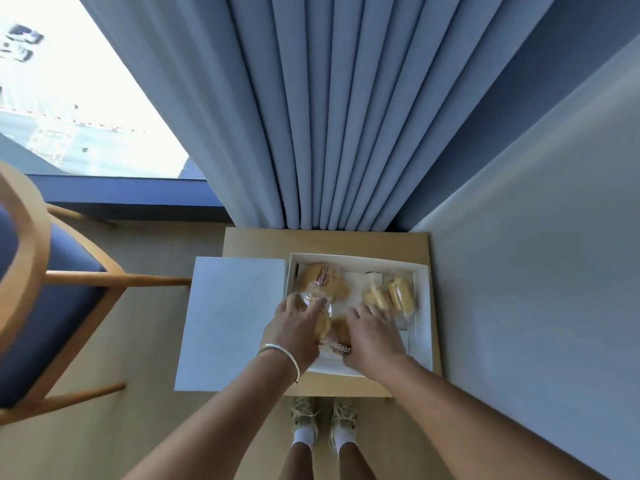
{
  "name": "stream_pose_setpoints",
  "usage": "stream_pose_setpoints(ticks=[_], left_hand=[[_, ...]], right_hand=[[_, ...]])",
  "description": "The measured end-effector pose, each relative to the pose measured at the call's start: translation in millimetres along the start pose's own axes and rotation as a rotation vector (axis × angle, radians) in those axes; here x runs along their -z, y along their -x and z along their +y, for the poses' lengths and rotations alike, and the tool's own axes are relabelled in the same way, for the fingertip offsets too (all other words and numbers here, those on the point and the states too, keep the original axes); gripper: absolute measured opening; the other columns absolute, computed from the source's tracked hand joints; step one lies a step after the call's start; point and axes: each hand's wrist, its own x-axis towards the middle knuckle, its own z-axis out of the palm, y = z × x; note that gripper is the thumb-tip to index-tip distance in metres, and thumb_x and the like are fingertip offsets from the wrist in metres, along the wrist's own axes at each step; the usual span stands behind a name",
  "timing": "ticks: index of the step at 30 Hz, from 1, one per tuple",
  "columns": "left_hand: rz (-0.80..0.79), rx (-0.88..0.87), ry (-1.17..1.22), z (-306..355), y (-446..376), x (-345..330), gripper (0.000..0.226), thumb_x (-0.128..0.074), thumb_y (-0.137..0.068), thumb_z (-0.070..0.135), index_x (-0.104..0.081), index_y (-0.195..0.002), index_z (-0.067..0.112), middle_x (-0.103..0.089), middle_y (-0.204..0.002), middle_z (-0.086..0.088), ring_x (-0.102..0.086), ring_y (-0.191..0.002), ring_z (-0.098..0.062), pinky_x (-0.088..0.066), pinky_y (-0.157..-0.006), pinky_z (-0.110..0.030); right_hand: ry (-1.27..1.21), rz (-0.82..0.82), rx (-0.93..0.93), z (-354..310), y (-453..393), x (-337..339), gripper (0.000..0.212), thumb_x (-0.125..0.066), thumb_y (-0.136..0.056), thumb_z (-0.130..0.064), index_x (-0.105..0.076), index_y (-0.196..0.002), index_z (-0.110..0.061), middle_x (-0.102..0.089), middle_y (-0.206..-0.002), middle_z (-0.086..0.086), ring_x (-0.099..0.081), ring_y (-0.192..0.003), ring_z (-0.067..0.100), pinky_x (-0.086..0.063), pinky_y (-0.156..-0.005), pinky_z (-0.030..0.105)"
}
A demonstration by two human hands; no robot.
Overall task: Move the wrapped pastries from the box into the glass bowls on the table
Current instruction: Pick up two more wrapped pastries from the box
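Note:
A white box sits open on a small wooden table, its lid folded out to the left. Inside lie several wrapped pastries: round brown ones at the left and long yellow ones at the right. My left hand, with a silver bracelet on the wrist, is closed around a clear-wrapped round pastry at the box's near left. My right hand lies flat over the wrappers in the box's near middle; whether it grips one I cannot tell. No glass bowls are in view.
A blue-cushioned wooden chair stands at the left. Blue curtains hang right behind the table, and a pale wall runs along its right side. My feet stand just below the table's near edge.

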Motion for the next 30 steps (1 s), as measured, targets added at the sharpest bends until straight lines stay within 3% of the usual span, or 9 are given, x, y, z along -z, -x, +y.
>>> stream_pose_setpoints(ticks=[3,7,10,14,17,26,30], left_hand=[[0.013,-0.026,-0.001,1,17,32,0.082,-0.069,-0.077,0.020,-0.018,-0.138,0.043,-0.036,-0.133,-0.008,-0.043,-0.120,-0.029,-0.052,-0.087,-0.035],[0.036,-0.068,-0.059,6,40,64,0.098,-0.069,-0.079,0.018,0.000,-0.142,0.046,-0.035,-0.135,-0.008,-0.043,-0.120,-0.028,-0.054,-0.083,-0.036],[0.097,-0.047,-0.050,7,45,87,0.109,-0.070,-0.077,0.016,0.013,-0.146,0.035,-0.036,-0.136,-0.007,-0.043,-0.119,-0.027,-0.053,-0.086,-0.037],[0.233,-0.019,-0.056,1,45,134,0.096,-0.074,-0.076,0.023,-0.008,-0.145,0.017,-0.035,-0.140,-0.004,-0.037,-0.127,-0.024,-0.048,-0.095,-0.036],[0.313,0.007,-0.120,-8,55,166,0.090,-0.077,-0.073,0.027,-0.018,-0.140,0.018,-0.035,-0.138,-0.003,-0.036,-0.127,-0.024,-0.045,-0.096,-0.034],[0.440,0.326,-0.145,-60,124,191,0.093,-0.077,-0.072,0.024,-0.015,-0.142,0.022,-0.032,-0.142,0.000,-0.034,-0.128,-0.023,-0.045,-0.096,-0.037],[0.485,0.506,-0.090,-86,174,183,0.095,-0.079,-0.071,0.038,-0.015,-0.141,0.024,-0.034,-0.139,0.001,-0.036,-0.127,-0.021,-0.045,-0.097,-0.037]], right_hand=[[0.002,0.011,-0.046,1,18,34,0.080,-0.075,-0.073,-0.039,-0.032,-0.139,-0.020,-0.042,-0.135,0.007,-0.040,-0.125,0.028,-0.033,-0.106,0.038],[0.009,0.051,-0.081,2,35,80,0.073,-0.072,-0.072,-0.038,-0.036,-0.133,-0.021,-0.041,-0.131,0.008,-0.043,-0.118,0.027,-0.039,-0.096,0.034],[0.028,0.100,-0.058,-2,43,110,0.070,-0.071,-0.072,-0.044,-0.038,-0.129,-0.022,-0.042,-0.124,0.005,-0.044,-0.113,0.024,-0.040,-0.089,0.031],[0.038,0.209,0.008,-19,41,154,0.073,-0.071,-0.072,-0.053,-0.038,-0.130,-0.025,-0.042,-0.123,0.000,-0.044,-0.113,0.021,-0.040,-0.091,0.031],[0.054,0.291,0.100,-38,33,188,0.079,-0.069,-0.074,-0.060,-0.035,-0.135,-0.023,-0.041,-0.130,-0.004,-0.041,-0.119,0.019,-0.039,-0.098,0.032],[0.134,0.334,0.439,-123,12,226,0.069,-0.068,-0.073,-0.047,-0.040,-0.131,-0.023,-0.048,-0.126,-0.005,-0.042,-0.117,0.020,-0.038,-0.095,0.032],[0.169,0.288,0.615,-174,11,213,0.074,-0.068,-0.072,-0.039,-0.037,-0.137,-0.023,-0.046,-0.135,-0.004,-0.040,-0.122,0.021,-0.034,-0.100,0.033]])
